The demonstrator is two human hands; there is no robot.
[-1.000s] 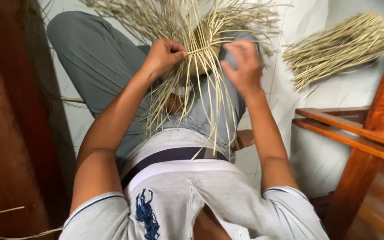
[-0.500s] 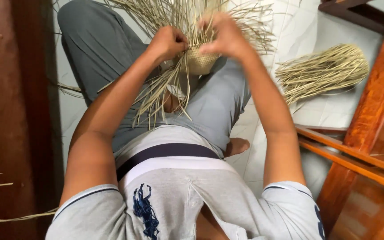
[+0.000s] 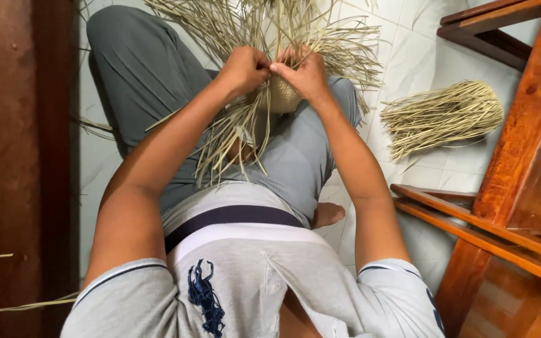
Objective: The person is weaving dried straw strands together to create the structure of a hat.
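Observation:
I sit cross-legged on a white tiled floor with a half-woven straw piece [image 3: 281,94] on my lap, its loose pale strands [image 3: 233,134] fanning out above and hanging down over my grey trousers. My left hand [image 3: 243,67] grips strands at the left of the woven part. My right hand [image 3: 305,74] pinches strands right beside it, fingertips almost touching the left hand. The small woven core shows just below both hands.
A bundle of loose straw [image 3: 443,116] lies on the tiles to the right. Wooden furniture frames [image 3: 521,156] stand at the right edge, and a dark wooden panel [image 3: 20,156] runs along the left. My bare foot [image 3: 328,214] shows by my right knee.
My hands have come together over the woven core; a second ago the right hand was apart to the right. The view has shifted, so the straw bundle sits lower and more central.

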